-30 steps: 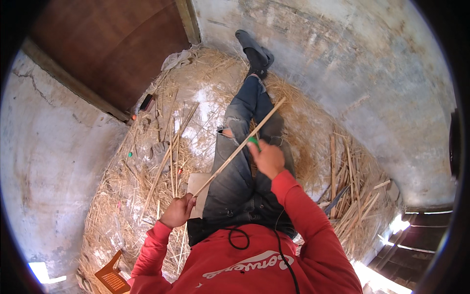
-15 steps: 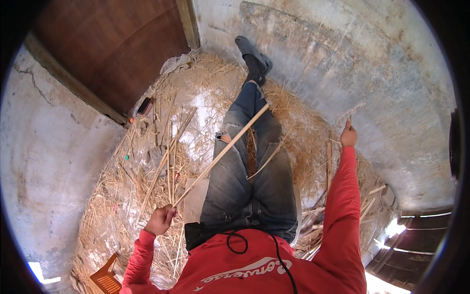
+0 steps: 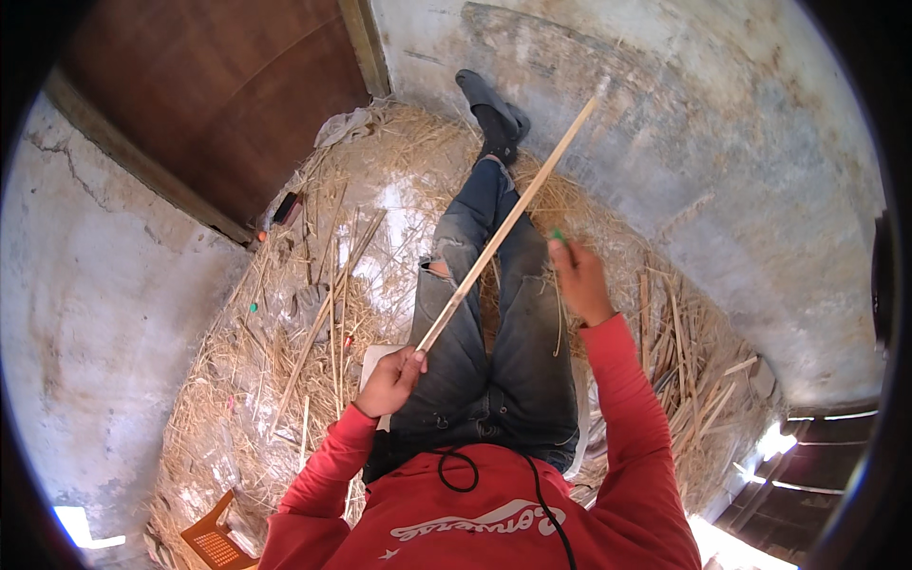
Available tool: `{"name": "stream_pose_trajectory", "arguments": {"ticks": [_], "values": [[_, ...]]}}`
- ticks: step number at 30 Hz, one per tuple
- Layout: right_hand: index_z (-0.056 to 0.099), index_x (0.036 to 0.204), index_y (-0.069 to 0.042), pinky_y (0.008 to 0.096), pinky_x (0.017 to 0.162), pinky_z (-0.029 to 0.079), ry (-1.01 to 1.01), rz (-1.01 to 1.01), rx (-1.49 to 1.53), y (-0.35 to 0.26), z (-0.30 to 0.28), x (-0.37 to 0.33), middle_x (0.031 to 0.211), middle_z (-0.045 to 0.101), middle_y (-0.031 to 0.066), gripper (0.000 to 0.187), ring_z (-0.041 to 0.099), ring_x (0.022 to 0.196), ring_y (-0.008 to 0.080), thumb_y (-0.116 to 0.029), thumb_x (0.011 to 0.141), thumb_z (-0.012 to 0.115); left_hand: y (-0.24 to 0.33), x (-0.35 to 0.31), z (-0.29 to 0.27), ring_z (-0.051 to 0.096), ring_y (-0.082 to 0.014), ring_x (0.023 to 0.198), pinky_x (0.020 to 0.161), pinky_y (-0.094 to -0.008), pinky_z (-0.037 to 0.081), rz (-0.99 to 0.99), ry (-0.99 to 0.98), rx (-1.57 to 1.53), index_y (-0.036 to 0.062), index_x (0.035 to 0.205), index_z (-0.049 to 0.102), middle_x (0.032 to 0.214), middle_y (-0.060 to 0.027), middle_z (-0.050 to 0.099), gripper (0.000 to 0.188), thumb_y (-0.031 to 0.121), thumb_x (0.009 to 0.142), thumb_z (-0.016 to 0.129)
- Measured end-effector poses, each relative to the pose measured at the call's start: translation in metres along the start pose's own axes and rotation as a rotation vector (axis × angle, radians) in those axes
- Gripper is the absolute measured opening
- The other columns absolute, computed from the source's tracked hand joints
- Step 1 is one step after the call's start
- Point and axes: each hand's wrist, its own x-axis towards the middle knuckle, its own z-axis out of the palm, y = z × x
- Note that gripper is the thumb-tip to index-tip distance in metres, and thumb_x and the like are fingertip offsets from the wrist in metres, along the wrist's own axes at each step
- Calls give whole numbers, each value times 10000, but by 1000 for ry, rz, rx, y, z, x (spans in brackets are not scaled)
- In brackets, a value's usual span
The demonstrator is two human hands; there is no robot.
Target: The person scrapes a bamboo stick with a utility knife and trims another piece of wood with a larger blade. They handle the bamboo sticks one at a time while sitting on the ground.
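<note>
My left hand (image 3: 390, 383) is closed on the lower end of a long, pale split-wood stick (image 3: 513, 220). The stick slants up and away to the right, across my legs, its far end in front of the wall. My right hand (image 3: 582, 283) is over my right thigh, to the right of the stick and apart from it. Its fingers are closed round a small green thing (image 3: 558, 235), mostly hidden by the fingers, whose kind I cannot make out. A thin curled shaving (image 3: 558, 328) hangs along my right thigh.
Straw and shavings (image 3: 247, 399) cover the floor around my outstretched legs (image 3: 456, 332). Loose sticks (image 3: 328, 313) lie on the left, with more strips (image 3: 679, 332) on the right. An orange perforated plastic piece (image 3: 217, 541) sits lower left. A stained wall (image 3: 741, 190) curves round the right.
My left hand has moved right and up with the stick, whose far end now reaches farther. My right hand has come in from the wall to beside the stick.
</note>
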Motion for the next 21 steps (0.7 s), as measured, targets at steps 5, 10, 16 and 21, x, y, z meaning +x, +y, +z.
{"name": "stream_pose_trajectory", "arguments": {"ticks": [5, 10, 16, 21], "values": [[710, 951, -21, 514, 591, 500, -214, -214, -157, -43, 26, -36, 680, 667, 209, 478, 663, 654, 452, -479, 1023, 593, 10, 11, 19, 411, -60, 571, 533, -257, 350, 26, -19, -25, 64, 914, 577, 637, 39, 450, 369, 336, 1134, 460], [715, 896, -72, 546, 582, 523, -252, -213, -271, -46, 45, -55, 640, 658, 207, 475, 666, 624, 443, -514, 1015, 586, 11, 14, 21, 435, -75, 570, 533, -279, 372, 48, -11, 39, 59, 910, 585, 622, 18, 465, 366, 328, 1130, 469], [694, 865, -69, 560, 579, 513, -168, -232, -372, -30, 51, -42, 636, 655, 207, 515, 659, 615, 450, -548, 1012, 574, 22, 9, 17, 556, -203, 571, 571, -368, 445, 78, 31, 266, 31, 903, 596, 625, -94, 538, 334, 273, 1111, 497], [726, 982, -45, 574, 682, 508, 25, 60, -364, 26, 11, 18, 803, 681, 269, 574, 668, 784, 487, -582, 1024, 528, 17, -18, 1, 621, -294, 589, 591, -398, 472, 93, -53, 388, 27, 915, 608, 658, -151, 593, 291, 230, 1098, 507]]}}
